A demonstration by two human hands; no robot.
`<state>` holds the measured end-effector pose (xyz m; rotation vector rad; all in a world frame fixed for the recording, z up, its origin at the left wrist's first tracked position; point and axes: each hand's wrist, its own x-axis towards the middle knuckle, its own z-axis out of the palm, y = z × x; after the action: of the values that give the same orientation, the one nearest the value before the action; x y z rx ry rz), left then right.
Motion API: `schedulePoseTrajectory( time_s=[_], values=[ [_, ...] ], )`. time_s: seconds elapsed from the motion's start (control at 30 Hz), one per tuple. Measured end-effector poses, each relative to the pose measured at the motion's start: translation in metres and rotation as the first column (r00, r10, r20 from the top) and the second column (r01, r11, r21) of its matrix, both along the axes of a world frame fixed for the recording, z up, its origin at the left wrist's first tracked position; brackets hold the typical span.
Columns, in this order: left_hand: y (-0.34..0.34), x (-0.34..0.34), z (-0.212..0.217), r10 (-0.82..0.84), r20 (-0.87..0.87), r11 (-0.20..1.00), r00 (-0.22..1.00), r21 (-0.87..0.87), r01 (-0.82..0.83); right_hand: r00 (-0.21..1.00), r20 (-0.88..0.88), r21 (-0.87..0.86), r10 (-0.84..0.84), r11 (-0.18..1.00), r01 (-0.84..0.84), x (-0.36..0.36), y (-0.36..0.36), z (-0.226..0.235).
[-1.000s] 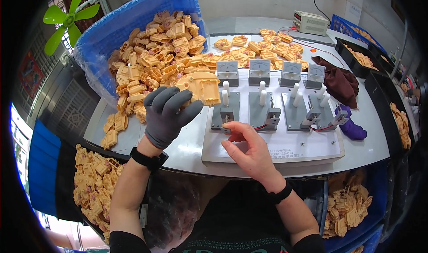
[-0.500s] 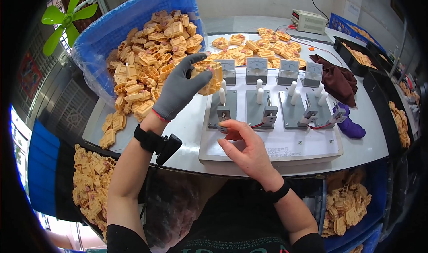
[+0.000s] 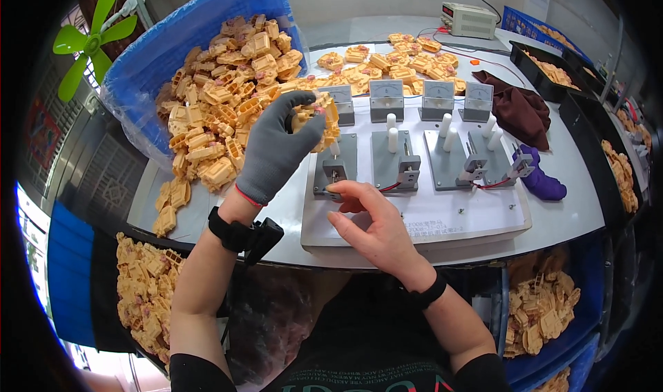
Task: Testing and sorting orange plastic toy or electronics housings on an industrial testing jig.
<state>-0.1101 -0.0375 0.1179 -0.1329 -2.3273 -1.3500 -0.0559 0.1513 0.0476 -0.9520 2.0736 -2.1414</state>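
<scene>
Gripping a yellow moulded plastic part point(image 3: 316, 119), the grey-gloved left hand point(image 3: 276, 150) has its fingers curled over the top of the part with the thumb beneath, clamped on it above the leftmost grey metal test fixture point(image 3: 337, 165) on the white rectangular test board point(image 3: 442, 216). The bare right hand point(image 3: 369, 219) lies on the near left part of the board; its thumb and forefinger are drawn close together at the small lever at the front of that fixture, the other fingers loosely bent, and whether they actually pinch the lever cannot be told. Behind the left hand lies the heap of loose yellow plastic parts point(image 3: 214, 116) spilling from a blue plastic sack point(image 3: 159, 47) onto the pale table point(image 3: 573, 216). Compared with half a second earlier, the left hand has come back from the heap and lower toward the fixture, carrying the part; the right hand has stayed at the lever.
</scene>
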Motion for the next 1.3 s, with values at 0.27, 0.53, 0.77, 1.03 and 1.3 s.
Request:
schedulePoseTrajectory(
  time_s=[0.27,0.53,0.77,1.03,1.3],
  values=[
    [-0.001,-0.011,-0.012,-0.022,-0.236,0.984,0.972,-0.176,-0.021,1.0,-0.028,0.008,-0.01,1.0,0.01,0.0,0.0,0.0],
    [-0.004,0.001,-0.006,-0.086,0.093,0.991,0.992,-0.09,0.095,0.999,-0.037,-0.005,-0.009,1.0,0.009,-0.002,0.001,-0.003],
    [-0.011,-0.004,-0.007,-0.245,0.33,0.961,0.912,-0.044,0.274,0.992,-0.117,-0.034,-0.05,0.998,0.046,-0.003,-0.003,-0.006],
    [-0.036,-0.002,-0.029,-0.161,0.197,0.984,0.967,-0.04,0.172,0.941,-0.211,-0.035,-0.263,0.965,0.261,0.004,-0.006,-0.016],
    [-0.132,0.024,-0.071,0.591,-0.093,0.243,0.801,-0.927,-0.287,0.927,-0.284,-0.01,-0.244,0.968,0.252,0.004,-0.005,-0.013]
  ],
)
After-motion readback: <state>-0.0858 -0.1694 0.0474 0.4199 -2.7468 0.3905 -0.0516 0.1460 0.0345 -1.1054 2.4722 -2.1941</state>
